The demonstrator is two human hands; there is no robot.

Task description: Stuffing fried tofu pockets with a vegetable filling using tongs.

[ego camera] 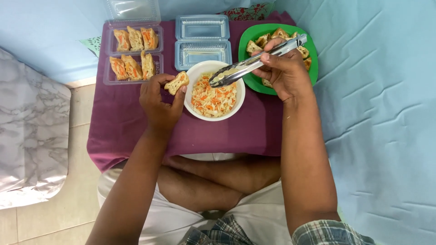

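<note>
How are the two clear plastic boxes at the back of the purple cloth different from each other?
The left box holds six filled pieces, three in each half; the right box holds no food. The left box sits at the cloth's corner, away from the white bowl; the right box sits just behind that bowl, beside the green plate. Both are clear, hinged and open.

Single head-worn view, looking steeply down from above the seated person's lap onto a purple cloth (136,136); close range, cloth's far edge near the frame top, near edge above the crossed legs
</note>
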